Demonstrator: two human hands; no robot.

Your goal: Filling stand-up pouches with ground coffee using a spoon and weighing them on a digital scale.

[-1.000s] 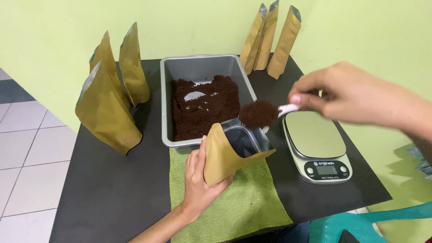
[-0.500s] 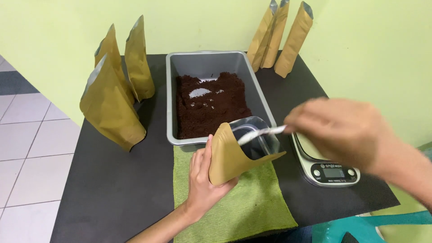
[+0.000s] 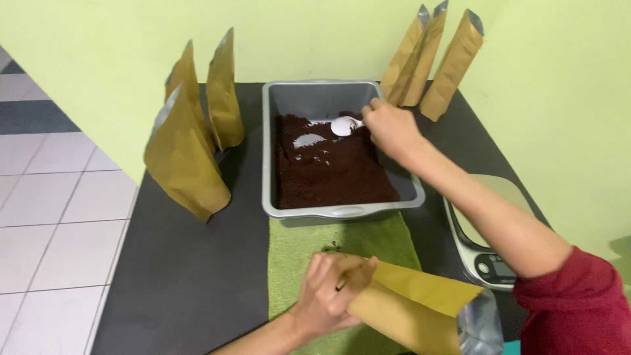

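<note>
Around your work

Gold foil pouches [image 3: 190,158] stand far left of your fingers; a silver kitchen scale [image 3: 490,230] sits right.

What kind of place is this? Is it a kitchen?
Probably a small home packing spot, not a clear kitchen. A grey rectangular tray holds dark brown grounds, gold foil-lined pouches stand by the green wall, and a digital weighing scale sits on the black table.

Gold pouch [image 3: 414,309] w/ silver lining, white spoon [image 3: 344,125], dk brown grounds [image 3: 328,174], grey tray [image 3: 315,98], green cloth [image 3: 296,250]
</note>
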